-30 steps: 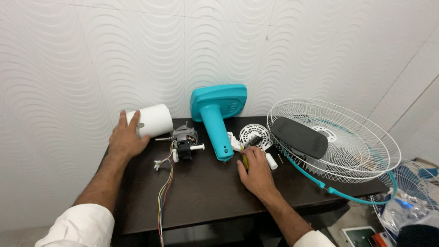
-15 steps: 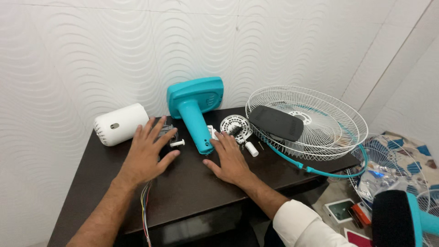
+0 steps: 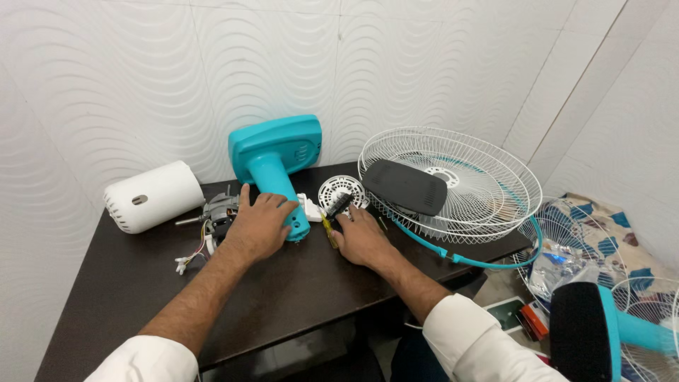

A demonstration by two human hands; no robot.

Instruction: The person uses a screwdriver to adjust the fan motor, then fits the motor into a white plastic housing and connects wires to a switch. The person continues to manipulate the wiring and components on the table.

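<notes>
Head view: left hand (image 3: 260, 226) lies open, palm down, over the grey fan motor (image 3: 221, 210), fingertips touching the teal plastic fan neck (image 3: 277, 185), whose long axis runs away toward the wall. Right hand (image 3: 362, 237) rests flat on the dark table (image 3: 127, 283), fingers by a yellow-handled screwdriver (image 3: 329, 230); grip unclear.

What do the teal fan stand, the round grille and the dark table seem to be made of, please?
Teal fan stand: probably moulded plastic, smooth with a soft sheen and rounded edges.
Round grille: likely metal wire coated white, thin spokes with a teal rim band.
Table: looks like dark wood or laminate, matte brown; which one is unclear.
</notes>
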